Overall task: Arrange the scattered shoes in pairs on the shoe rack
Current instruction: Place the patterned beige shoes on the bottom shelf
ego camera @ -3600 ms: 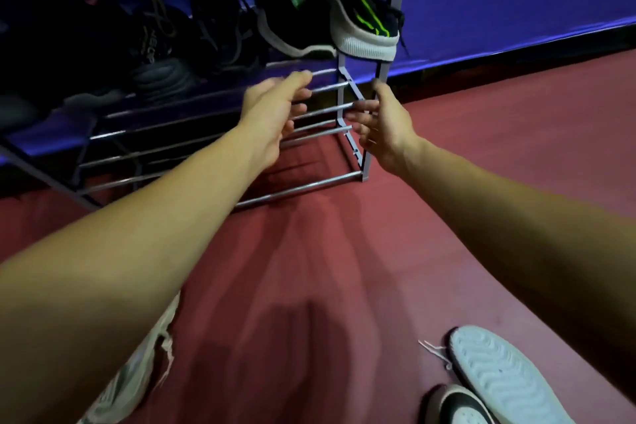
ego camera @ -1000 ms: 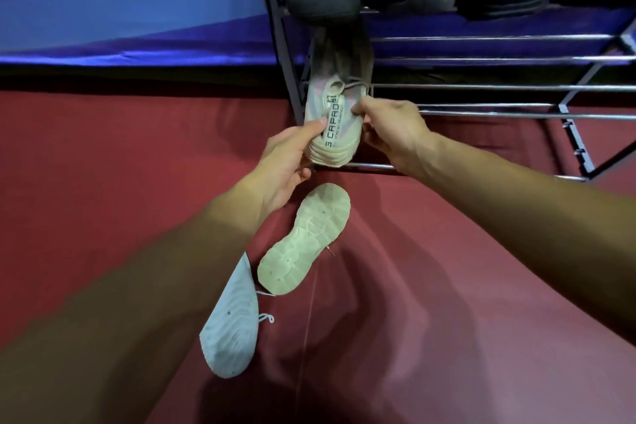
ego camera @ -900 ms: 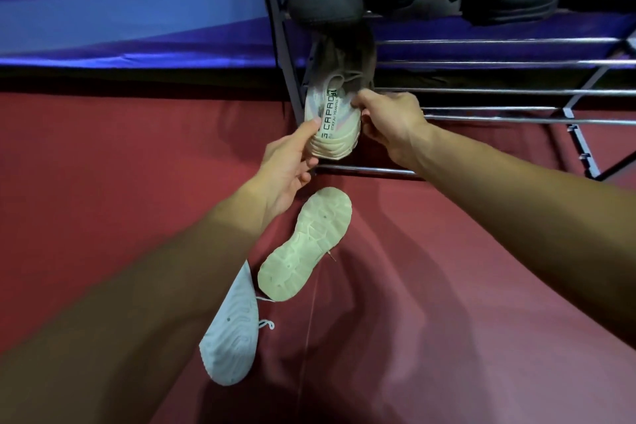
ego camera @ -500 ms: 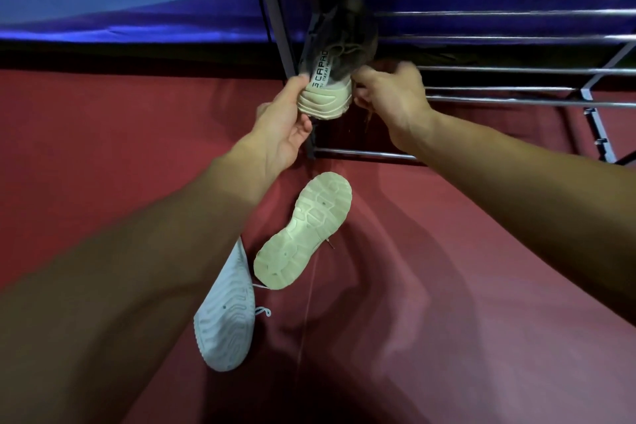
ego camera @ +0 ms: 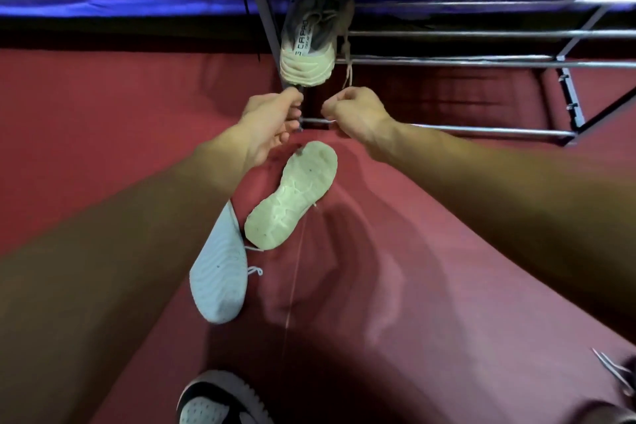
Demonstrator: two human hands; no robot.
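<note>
Grey sneaker (ego camera: 315,27) resting on the lower bars of the shoe rack (ego camera: 481,62), hard against the left upright, heel overhanging the front bar toward the camera, long axis running front to back, a lace dangling from its right side; both hands just below and in front of that heel, off the shoe. Left hand (ego camera: 272,120) loosely curled, thumb and fingers half closed, touching or very near the rack's corner post, nothing clearly held; right hand (ego camera: 354,113) closed into a loose fist just under the hanging lace end, possibly pinching it, too small to tell for sure. Likely mate lying sole-up on the red floor (ego camera: 447,251): pale-soled shoe (ego camera: 292,194), directly below and nearer than both grips, toe pointing up-right toward the rack, heel down-left, long axis on a diagonal. Left hand nearer its toe end, almost above it; right hand a little further off to the right. Judged next: a short reach down and back with the left hand, a flip to bring the sole down, then a place just right of the grey sneaker. White shoe (ego camera: 220,272) also sole-up, touching or just beside the pale sole's heel, partly under the left forearm; black-and-white shoe (ego camera: 213,399) at the bottom edge, well apart.
</note>
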